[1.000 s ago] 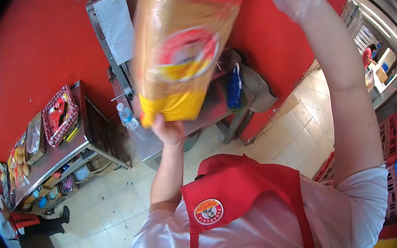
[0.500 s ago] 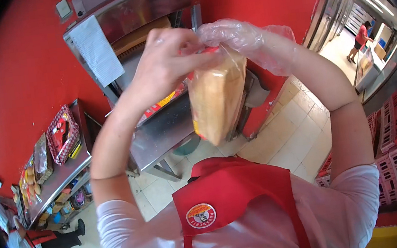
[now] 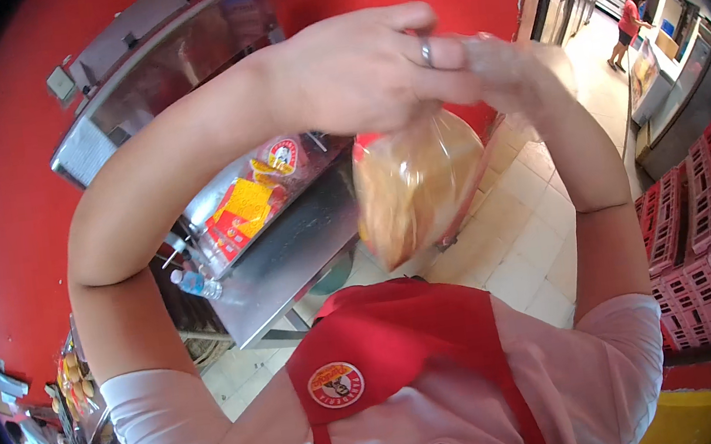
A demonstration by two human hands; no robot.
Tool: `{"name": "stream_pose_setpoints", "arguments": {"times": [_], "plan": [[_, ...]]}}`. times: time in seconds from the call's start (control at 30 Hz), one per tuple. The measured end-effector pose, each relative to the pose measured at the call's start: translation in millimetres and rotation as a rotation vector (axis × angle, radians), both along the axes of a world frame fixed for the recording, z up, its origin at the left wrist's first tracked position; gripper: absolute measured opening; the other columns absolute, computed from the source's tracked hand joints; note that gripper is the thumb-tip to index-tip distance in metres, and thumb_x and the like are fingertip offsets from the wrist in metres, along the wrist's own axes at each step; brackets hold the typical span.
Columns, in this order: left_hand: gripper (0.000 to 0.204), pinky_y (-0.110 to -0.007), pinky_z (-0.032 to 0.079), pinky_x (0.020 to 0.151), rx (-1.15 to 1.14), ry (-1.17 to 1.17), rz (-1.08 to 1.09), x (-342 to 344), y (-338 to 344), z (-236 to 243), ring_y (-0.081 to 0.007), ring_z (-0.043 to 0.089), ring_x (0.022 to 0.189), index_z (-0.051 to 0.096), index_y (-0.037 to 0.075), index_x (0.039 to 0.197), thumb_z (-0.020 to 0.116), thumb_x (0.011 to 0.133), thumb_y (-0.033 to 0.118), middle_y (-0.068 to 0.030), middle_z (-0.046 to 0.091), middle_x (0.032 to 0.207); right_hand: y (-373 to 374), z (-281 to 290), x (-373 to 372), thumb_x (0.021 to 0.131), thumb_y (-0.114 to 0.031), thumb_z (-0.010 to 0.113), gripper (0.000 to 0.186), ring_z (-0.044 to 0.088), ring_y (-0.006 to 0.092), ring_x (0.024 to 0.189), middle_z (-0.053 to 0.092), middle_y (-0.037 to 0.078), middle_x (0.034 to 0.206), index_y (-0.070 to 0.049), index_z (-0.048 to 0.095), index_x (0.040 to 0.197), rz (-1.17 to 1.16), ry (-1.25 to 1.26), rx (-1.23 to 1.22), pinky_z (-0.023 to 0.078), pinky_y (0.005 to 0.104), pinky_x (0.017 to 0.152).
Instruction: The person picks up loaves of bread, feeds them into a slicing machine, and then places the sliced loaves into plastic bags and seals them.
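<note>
We log the bread bag (image 3: 421,184): golden tan through clear film, red near its top. Silver ring (image 3: 427,52) on our left hand (image 3: 370,76). Packaging (image 3: 245,201): bright yellow and red. Table (image 3: 289,251) is steel grey; at its left edge we mark a clear bottle (image 3: 196,284), blue label. Apron (image 3: 413,338) plain red, with a round red, white and yellow badge (image 3: 336,386). Crates (image 3: 701,257): red, pink, blue.

a round lettered badge (image 3: 335,385) on the red apron (image 3: 420,329) and a similar round emblem (image 3: 284,155) on red-yellow packaging (image 3: 246,204)
</note>
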State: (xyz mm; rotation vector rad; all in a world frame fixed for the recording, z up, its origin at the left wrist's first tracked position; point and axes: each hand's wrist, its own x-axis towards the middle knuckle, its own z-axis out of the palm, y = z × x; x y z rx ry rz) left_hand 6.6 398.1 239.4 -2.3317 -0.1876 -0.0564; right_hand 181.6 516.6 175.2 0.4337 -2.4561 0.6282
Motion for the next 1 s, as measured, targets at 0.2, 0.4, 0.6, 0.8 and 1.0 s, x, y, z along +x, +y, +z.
{"name": "stream_pose_setpoints", "arguments": {"times": [0.2,0.4,0.6,0.8,1.0], "plan": [[0.027,-0.037,0.039,0.082,-0.254,-0.243,0.07,13,39,-40,-0.0207,0.049,0.107,0.068,0.003,0.085,0.064,0.062,0.017,-0.0028,0.055,0.109,55,-29,-3,0.092,-0.015,0.047,0.03,0.057,0.0147,0.101,0.059,0.008,0.111,-0.001,0.053,0.118,-0.061,-0.558,-0.558,0.044,0.0281,0.091],[0.013,-0.037,0.043,0.078,-0.602,-0.689,0.475,-55,92,-167,-0.0263,0.055,0.099,0.064,0.007,0.086,0.062,0.074,0.011,-0.0107,0.058,0.103,92,-112,-46,0.088,-0.019,0.057,0.031,0.058,0.0137,0.097,0.064,0.007,0.105,0.0,0.06,0.112,-0.031,-0.846,-0.767,0.043,0.0275,0.088],[0.011,-0.036,0.046,0.064,-1.116,-1.191,0.802,-93,94,-295,-0.0284,0.058,0.068,0.061,0.004,0.087,0.061,0.083,0.014,-0.0151,0.058,0.072,120,-193,-107,0.081,-0.031,0.067,0.037,0.059,0.0133,0.092,0.067,0.008,0.095,0.001,0.067,0.1,0.011,-1.026,-0.79,0.043,0.0276,0.084],[0.019,-0.033,0.043,0.06,-1.045,-1.479,1.104,-99,83,-363,-0.018,0.046,0.06,0.059,0.001,0.085,0.059,0.089,0.019,-0.0157,0.052,0.066,145,-261,-144,0.08,-0.032,0.066,0.036,0.061,0.0138,0.087,0.068,0.008,0.095,-0.002,0.069,0.099,0.163,-0.976,-0.687,0.044,0.0299,0.083],[0.021,-0.03,0.041,0.061,-1.107,-1.755,1.08,-100,84,-405,-0.0115,0.043,0.063,0.061,0.0,0.084,0.055,0.091,0.019,-0.0102,0.054,0.064,156,-310,-163,0.077,-0.03,0.068,0.03,0.061,0.0163,0.084,0.068,0.008,0.089,-0.005,0.072,0.092,0.056,-1.227,-0.725,0.044,0.0301,0.082]]}}
